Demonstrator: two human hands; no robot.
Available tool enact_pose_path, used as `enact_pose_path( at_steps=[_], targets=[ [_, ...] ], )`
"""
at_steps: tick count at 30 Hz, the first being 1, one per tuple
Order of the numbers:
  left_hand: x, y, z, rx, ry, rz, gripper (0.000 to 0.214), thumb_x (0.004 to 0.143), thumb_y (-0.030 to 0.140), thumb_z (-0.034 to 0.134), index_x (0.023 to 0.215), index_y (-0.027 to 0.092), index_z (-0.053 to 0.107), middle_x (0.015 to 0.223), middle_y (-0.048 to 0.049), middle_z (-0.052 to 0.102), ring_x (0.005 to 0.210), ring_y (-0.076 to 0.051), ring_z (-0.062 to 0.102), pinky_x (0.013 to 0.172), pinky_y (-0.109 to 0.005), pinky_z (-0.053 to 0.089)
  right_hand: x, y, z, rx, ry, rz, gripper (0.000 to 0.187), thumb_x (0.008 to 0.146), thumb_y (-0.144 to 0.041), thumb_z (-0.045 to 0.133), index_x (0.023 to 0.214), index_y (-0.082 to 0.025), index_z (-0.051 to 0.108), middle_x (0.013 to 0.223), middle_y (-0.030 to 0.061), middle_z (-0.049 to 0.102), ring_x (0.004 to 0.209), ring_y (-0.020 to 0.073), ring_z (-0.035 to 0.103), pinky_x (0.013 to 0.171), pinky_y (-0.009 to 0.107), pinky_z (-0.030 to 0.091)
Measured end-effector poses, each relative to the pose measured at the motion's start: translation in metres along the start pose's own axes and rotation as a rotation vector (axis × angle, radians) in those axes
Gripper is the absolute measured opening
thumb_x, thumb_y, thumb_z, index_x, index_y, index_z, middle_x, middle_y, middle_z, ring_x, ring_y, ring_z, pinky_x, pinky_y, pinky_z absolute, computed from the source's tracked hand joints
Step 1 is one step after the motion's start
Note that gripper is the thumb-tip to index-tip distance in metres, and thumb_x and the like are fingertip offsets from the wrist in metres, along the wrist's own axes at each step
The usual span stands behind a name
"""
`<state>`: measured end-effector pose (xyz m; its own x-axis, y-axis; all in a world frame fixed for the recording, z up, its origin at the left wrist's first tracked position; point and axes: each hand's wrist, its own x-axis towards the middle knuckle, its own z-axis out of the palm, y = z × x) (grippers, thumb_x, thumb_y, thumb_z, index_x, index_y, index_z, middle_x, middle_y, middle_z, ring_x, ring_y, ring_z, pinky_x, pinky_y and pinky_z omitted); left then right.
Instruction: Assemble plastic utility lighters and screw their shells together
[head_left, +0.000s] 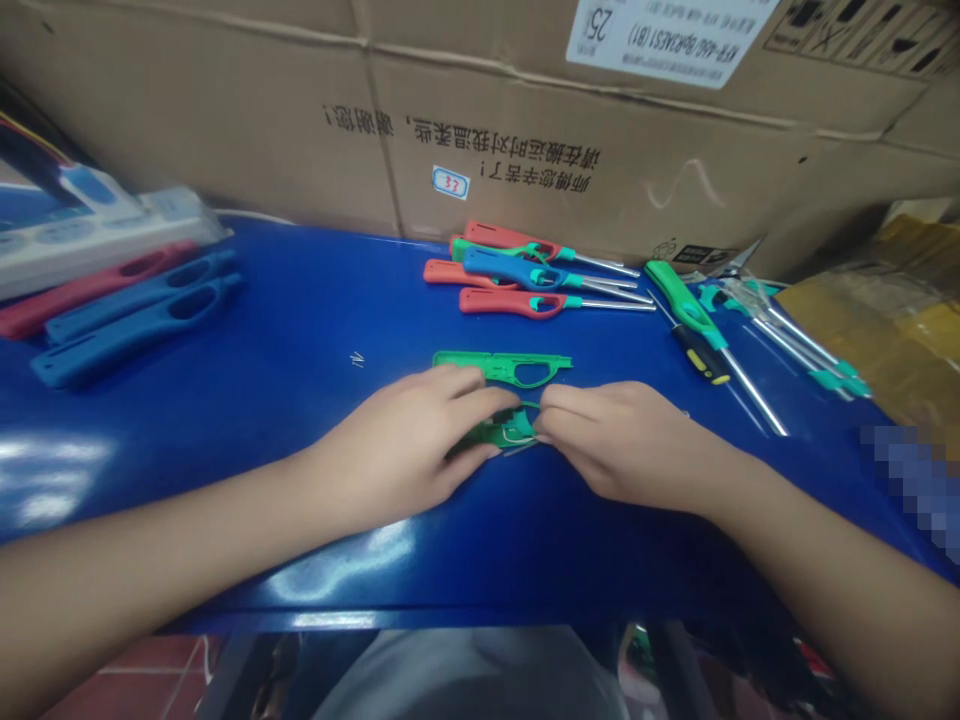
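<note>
Green lighter half-shell [489, 436] sits between both hands, low over the blue tabletop [480, 560], inner parts partly exposed. Left hand [427, 430] grips its left end, thumb near side, fingers far side. Right hand [630, 440] is closed in a pinch on its right end; exact part under those fingertips is hidden. Teal insert [521, 424] and pale wire [516, 438] show in the gap between the hands, just left of the right fingertips.

Matching green half-shell [499, 367] lies just beyond the left fingers, on the table. Small screws [357, 359] left of the left hand, well apart. Screwdriver [699, 352] beyond and right of the right hand, beside a green lighter [690, 305].

Doing this well, my read: left grip firm but light, shell level, so loose parts don't tip out. Right fingertips make small moves only; no tugging on the wire. Wire should lie inside the wall, clear of the rim, or it could get pinched. Seat the insert flush, check by eye. Forearms clear of the screws; they'd scatter easily.
</note>
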<state>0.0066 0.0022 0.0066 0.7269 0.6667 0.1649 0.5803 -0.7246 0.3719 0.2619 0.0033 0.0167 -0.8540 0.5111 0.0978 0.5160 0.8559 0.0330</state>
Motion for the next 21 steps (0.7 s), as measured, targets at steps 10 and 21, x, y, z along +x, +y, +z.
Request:
enact_pose_path(
  at_steps=[10,21],
  targets=[
    [-0.0015,0.0040,0.0020,0.244,-0.016,0.109,0.037,0.105,0.029,0.047,0.138,0.021,0.060,0.103,-0.0078,0.063,0.092,-0.026,0.064,0.078,-0.042,0.057,0.0020,-0.0071,-0.0063,-0.042,-0.107,0.011,0.020,0.086,-0.001,0.052,0.093,-0.020,0.058,0.087,0.0009,0.061,0.065,0.0168,0.052,0.058,0.032,0.031],
    [-0.0026,0.0077,0.0006,0.439,-0.050,0.186,0.038,0.102,0.023,0.051,0.139,0.024,0.061,0.096,-0.0060,0.060,0.082,-0.026,0.061,0.067,-0.039,0.054,0.0021,-0.0107,-0.0069,-0.028,-0.098,0.010,0.023,0.084,0.000,0.051,0.096,-0.018,0.060,0.090,0.0036,0.063,0.072,0.0182,0.058,0.058,0.031,0.034]
  ],
)
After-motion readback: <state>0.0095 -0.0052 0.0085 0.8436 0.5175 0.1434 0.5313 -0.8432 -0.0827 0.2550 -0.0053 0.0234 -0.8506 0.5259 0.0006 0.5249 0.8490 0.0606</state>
